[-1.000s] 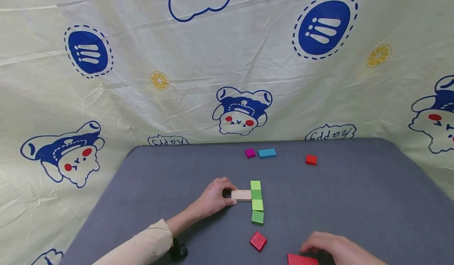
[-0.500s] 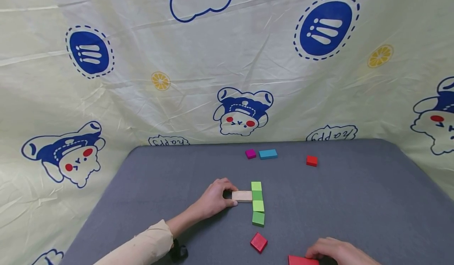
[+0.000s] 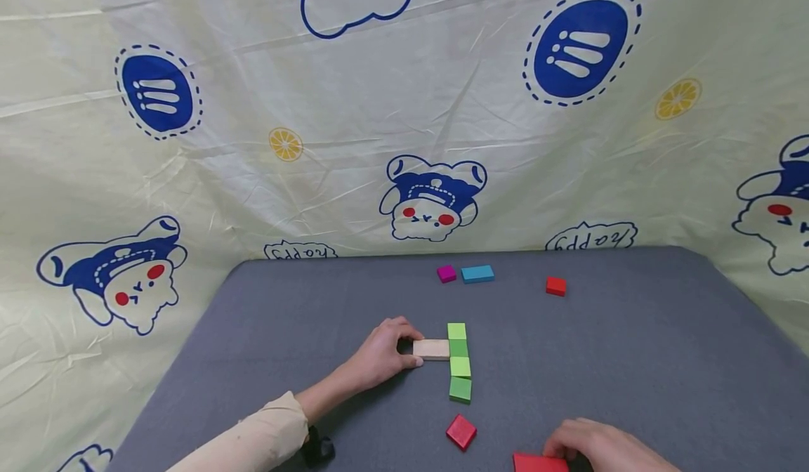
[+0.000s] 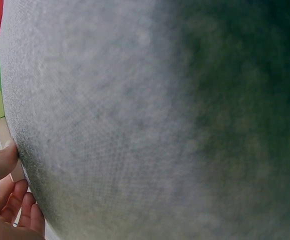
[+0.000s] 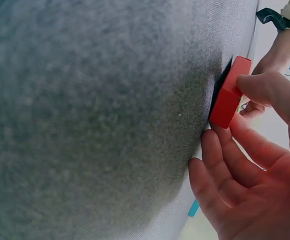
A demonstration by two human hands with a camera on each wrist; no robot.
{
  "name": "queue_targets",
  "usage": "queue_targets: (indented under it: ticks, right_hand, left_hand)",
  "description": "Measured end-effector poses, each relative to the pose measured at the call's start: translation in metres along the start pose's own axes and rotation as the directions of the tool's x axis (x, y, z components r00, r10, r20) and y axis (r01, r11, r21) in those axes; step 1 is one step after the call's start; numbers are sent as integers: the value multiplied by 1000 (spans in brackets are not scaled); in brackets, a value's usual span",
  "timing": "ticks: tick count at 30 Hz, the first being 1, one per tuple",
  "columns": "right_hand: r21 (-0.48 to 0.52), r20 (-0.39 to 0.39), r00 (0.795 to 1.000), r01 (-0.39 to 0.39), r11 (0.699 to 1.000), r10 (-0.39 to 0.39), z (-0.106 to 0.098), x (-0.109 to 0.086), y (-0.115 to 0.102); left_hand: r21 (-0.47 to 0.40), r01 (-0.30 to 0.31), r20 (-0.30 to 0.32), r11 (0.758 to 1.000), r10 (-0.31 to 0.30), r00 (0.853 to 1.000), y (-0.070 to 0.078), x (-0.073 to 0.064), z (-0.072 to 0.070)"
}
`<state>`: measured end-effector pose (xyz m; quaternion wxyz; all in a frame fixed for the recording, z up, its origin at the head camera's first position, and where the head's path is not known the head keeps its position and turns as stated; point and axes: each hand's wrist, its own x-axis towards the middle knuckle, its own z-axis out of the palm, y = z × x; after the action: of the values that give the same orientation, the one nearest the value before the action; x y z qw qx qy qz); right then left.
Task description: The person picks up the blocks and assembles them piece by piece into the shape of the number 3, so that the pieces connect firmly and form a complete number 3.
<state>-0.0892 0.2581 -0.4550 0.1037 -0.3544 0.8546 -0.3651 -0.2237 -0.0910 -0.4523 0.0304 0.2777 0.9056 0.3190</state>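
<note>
My left hand (image 3: 385, 349) holds the left end of a pale wooden block (image 3: 432, 350), thumb on the near side and fingers on the far side. The block's right end meets a column of several light and darker green blocks (image 3: 459, 366), the nearest one slightly askew. At the front edge of the head view, my right hand (image 3: 609, 447) grips the right end of a red block (image 3: 538, 464). In the right wrist view the thumb presses that red block (image 5: 226, 100) and the fingertips sit at its lower end. A red cube (image 3: 461, 432) lies turned at an angle between the hands.
Toward the back of the grey table (image 3: 632, 359) lie a purple cube (image 3: 446, 274), a blue block (image 3: 477, 274) and another red block (image 3: 555, 286). A printed cloth (image 3: 354, 107) hangs behind the table. A black band (image 3: 318, 449) is on the left wrist.
My right hand has shifted slightly right, its fingertips now at the red block's right end. My left hand, the wooden block and the green column stay put.
</note>
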Motion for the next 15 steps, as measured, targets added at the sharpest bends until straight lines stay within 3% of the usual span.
queue_targets:
  ticks: [4, 7, 11, 15]
  right_hand:
    - [24, -14, 999, 41, 999, -41, -4, 4, -2]
    - [67, -7, 1000, 31, 997, -30, -6, 10, -7]
    - [116, 56, 994, -101, 988, 95, -9, 19, -15]
    - [97, 87, 978, -200, 975, 192, -10, 28, -22]
  left_hand:
    - [1, 2, 4, 1000, -2, 1000, 0, 0, 0]
    - [2, 3, 6, 1000, -3, 1000, 0, 0, -1]
    - [4, 4, 6, 1000, -4, 1000, 1, 0, -1]
    - [7, 7, 5, 1000, -7, 1000, 2, 0, -1]
